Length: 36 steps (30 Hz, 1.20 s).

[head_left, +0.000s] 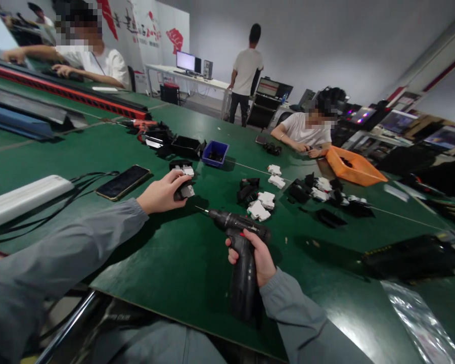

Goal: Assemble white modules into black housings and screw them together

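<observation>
The left hand [163,194] is closed around a small black and white part [184,188], with the fingers curled over its top. The part sits on the green table [182,263], just left of the tip of the screwdriver bit. The right hand [258,258] is wrapped tight around the handle of a black electric screwdriver [238,237]. The tool points left, at the part, and its thin bit ends just short of it.

In front of the screwdriver, toward the near edge of the table, the green top is bare and wide. That near edge runs slanting from low left to low right, and a metal bar [66,328] shows under it. To the left of the screwdriver lie a dark phone [123,182], a long white box [20,198] and black cables [79,189]. Just right of the screwdriver sits a pile of white and black parts [258,202], with a gap of bare green between. Farther right are more small parts [328,194] and an orange tray [354,169]. Behind the screwdriver stand a blue bin [215,152] and a black tray [185,146].

A seated person [307,132] works across the table, another person [94,60] sits far left, and a third person [246,76] stands at the back. The wall poster [147,25] has red signs and a red fist, but the writing is too blurred to read.
</observation>
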Available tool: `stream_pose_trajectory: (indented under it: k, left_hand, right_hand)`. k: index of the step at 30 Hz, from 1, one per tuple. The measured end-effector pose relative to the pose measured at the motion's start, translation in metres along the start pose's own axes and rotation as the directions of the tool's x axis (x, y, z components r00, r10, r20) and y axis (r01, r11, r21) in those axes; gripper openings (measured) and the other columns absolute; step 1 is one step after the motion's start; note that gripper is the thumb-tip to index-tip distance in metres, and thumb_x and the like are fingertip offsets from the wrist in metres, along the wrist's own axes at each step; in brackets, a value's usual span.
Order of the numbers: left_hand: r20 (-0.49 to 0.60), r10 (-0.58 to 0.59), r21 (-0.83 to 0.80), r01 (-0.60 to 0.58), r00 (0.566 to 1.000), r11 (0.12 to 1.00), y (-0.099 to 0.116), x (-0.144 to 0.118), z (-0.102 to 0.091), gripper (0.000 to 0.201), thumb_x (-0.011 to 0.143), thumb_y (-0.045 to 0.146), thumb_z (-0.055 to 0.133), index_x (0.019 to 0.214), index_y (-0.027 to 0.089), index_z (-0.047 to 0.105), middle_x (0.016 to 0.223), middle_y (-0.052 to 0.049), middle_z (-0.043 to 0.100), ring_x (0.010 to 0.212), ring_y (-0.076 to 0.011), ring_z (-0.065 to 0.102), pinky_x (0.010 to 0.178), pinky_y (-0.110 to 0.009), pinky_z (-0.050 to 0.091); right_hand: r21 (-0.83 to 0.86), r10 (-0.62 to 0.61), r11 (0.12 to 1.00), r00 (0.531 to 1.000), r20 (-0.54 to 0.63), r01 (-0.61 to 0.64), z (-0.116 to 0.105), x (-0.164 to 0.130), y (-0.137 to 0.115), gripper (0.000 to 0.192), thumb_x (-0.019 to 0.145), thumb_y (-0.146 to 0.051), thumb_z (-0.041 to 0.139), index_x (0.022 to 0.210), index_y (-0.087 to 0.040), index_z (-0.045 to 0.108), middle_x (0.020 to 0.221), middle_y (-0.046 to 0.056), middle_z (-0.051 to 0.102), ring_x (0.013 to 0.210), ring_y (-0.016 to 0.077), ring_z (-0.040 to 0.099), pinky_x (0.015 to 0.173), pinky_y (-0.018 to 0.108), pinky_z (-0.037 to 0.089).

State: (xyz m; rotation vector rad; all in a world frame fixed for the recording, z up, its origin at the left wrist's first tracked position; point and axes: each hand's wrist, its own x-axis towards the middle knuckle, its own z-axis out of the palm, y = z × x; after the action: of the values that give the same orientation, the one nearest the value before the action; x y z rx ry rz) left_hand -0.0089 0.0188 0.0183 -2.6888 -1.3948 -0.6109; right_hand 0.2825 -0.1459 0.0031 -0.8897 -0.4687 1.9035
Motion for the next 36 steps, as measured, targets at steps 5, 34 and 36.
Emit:
stream_pose_trajectory:
  k: [5,34,36]
  left_hand:
    - [0.068,0.09,0.097,-0.097,0.994,0.991,0.005,0.017,-0.004,0.07,0.08,0.039,0.06,0.145,0.031,0.034,0.14,-0.012,0.044,0.121,-0.0341,0.055,0.084,-0.041,0.055]
    - [-0.123,0.263,0.07,-0.256,0.957,0.964,0.013,0.055,0.052,0.047,0.089,0.03,0.052,0.135,0.02,0.05,0.131,-0.016,0.051,0.122,-0.0336,0.049,0.104,-0.049,0.041]
    - [-0.17,0.242,0.007,-0.245,0.955,0.97,0.009,0.04,0.052,0.04,0.088,0.027,0.052,0.127,0.019,0.055,0.123,-0.015,0.054,0.115,-0.0316,0.052,0.101,-0.048,0.044]
  right_hand:
    - [0.021,0.049,0.999,0.999,-0.024,-0.049,-0.001,0.001,-0.002,0.042,0.09,-0.049,0.054,0.089,-0.009,0.066,0.062,0.007,0.064,0.053,0.015,0.057,0.051,0.025,0.047]
    - [-0.038,0.102,0.994,0.994,-0.047,-0.103,-0.001,-0.007,-0.023,0.036,0.096,-0.04,0.047,0.102,-0.008,0.062,0.081,0.011,0.073,0.053,0.0137,0.063,0.051,0.025,0.054]
    - [-0.123,0.145,0.981,0.988,-0.046,-0.15,-0.01,-0.01,-0.034,0.036,0.096,-0.04,0.046,0.108,-0.009,0.061,0.086,0.012,0.074,0.055,0.0143,0.064,0.051,0.026,0.055]
